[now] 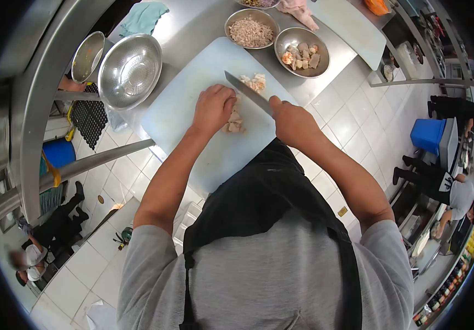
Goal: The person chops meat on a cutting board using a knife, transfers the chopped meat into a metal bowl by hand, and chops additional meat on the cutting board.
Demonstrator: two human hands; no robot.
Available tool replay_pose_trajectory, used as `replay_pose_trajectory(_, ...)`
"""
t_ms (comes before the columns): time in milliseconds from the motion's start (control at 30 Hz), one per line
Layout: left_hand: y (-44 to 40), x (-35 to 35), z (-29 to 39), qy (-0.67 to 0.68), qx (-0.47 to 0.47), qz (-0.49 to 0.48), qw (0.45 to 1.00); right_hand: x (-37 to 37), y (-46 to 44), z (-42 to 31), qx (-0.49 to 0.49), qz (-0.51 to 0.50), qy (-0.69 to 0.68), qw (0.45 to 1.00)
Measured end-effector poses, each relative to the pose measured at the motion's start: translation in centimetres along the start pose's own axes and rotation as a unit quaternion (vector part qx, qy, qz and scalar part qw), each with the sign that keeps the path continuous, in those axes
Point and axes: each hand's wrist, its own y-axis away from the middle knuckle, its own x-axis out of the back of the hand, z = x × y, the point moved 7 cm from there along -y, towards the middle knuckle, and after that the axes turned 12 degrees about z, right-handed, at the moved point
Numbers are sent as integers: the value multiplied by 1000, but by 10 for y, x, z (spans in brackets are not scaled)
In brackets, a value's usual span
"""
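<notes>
A large kitchen knife [248,93] is in my right hand [293,122], its blade slanting up and left over the white cutting board [187,137]. My left hand [214,110] has its fingers curled beside the blade, against a pale piece of meat [237,105] that they partly hide. More pale meat pieces [233,124] lie on the board just below those fingertips. On the far side of the blade sits a small heap of chopped whitish-pink food [254,83].
Behind the board stand a bowl of finely chopped food [251,32] and a bowl of chunks [302,53]. To the left are a large steel bowl [130,71] and a green cloth [142,18]. A second cutting board [352,28] lies at the right. Other people work farther off.
</notes>
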Motion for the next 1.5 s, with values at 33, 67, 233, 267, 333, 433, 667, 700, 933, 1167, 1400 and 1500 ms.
replay_pose_trajectory(33,-2,-2,0,1,0,-5,1000,-2,2,0,6,1,10,1000)
replay_pose_trajectory(67,-3,-5,2,3,0,-11,1000,-3,5,-1,9,3,20,1000)
replay_pose_trajectory(233,5,-4,-2,-17,-15,16,1000,-4,17,-8,14,18,1,1000)
replay_pose_trajectory(267,7,-4,-1,-20,-22,19,999,-14,16,-5,14,12,0,1000)
replay_pose_trajectory(333,8,-6,0,-14,-25,23,999,-7,8,-8,16,-4,9,1000)
replay_pose_trajectory(433,9,-5,-2,3,-24,33,999,9,3,-14,20,-20,7,1000)
replay_pose_trajectory(667,12,7,-19,65,105,-2,992,4,4,-15,12,-27,-2,1000)
replay_pose_trajectory(700,13,17,-21,58,117,-7,991,13,0,-19,22,-30,5,999)
replay_pose_trajectory(933,52,41,-16,23,117,-46,992,-14,18,-7,-4,-30,-12,999)
replay_pose_trajectory(1167,6,6,-5,29,127,-35,991,-10,11,2,-37,-5,5,999)
replay_pose_trajectory(1400,6,7,-12,-26,17,-30,999,2,18,-5,-20,19,1,1000)
replay_pose_trajectory(1500,1,-4,-5,-16,27,-48,998,-8,9,-12,15,20,3,1000)
